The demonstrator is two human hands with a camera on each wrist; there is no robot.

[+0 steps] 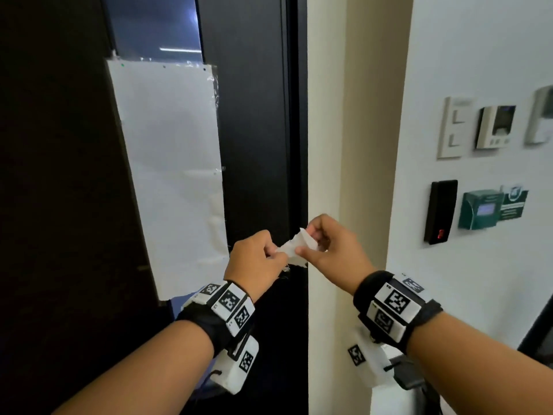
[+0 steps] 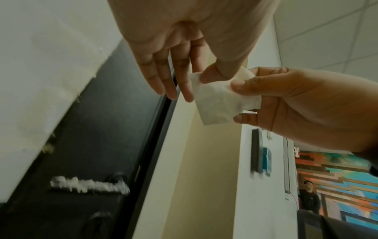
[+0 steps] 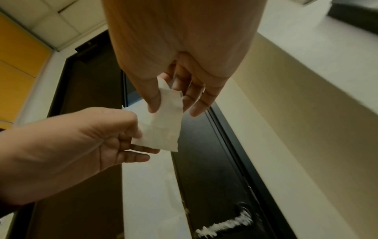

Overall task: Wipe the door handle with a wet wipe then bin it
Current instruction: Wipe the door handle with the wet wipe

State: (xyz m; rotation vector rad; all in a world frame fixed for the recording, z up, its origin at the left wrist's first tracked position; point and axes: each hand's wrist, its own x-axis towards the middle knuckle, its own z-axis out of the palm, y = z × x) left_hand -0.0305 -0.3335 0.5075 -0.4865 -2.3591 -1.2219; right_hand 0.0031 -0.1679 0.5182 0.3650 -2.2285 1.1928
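A small white wet wipe is stretched between both hands in front of a dark door. My left hand pinches its left end between thumb and forefinger, its other fingers straight. My right hand pinches the right end. The lever door handle shows below the hands in both wrist views, wrapped in something pale and blurred. In the head view the left hand hides the handle.
A white sheet is taped over the door's glass panel. The cream door frame stands right of the door. On the white wall hang switches, a black card reader and a green box. A person stands far down the corridor.
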